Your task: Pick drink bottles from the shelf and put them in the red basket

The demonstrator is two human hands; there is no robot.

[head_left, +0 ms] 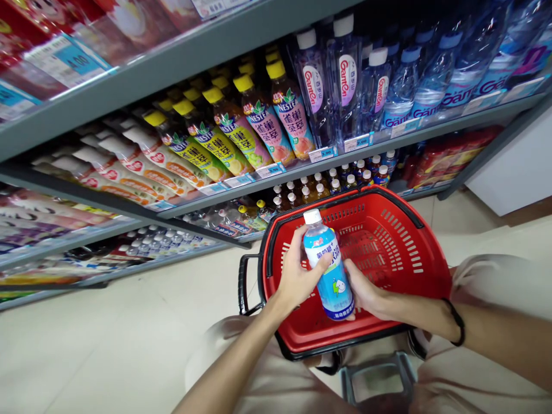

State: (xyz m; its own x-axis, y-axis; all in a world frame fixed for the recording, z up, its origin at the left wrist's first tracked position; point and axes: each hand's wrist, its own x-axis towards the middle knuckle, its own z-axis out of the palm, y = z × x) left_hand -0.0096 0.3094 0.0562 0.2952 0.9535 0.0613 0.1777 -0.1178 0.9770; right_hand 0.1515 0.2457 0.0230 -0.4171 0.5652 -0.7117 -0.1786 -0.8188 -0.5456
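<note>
Both my hands hold a small blue-labelled drink bottle (328, 267) with a white cap, upright and slightly tilted, over a red shopping basket (401, 230). My left hand (297, 270) wraps the bottle's upper body from the left, thumb across the label. From the right, my right hand (366, 290) cups the bottle's lower part and base. A black band circles my right wrist (457, 321). The basket looks to hold nothing else.
Grey store shelves (267, 178) run along the left and back, stocked with yellow-capped Nestea bottles (254, 123), clear water bottles (349, 86) and small bottles on the low shelf (328, 181). Pale tiled floor (107, 339) lies at the left. My knees in light trousers sit under the basket.
</note>
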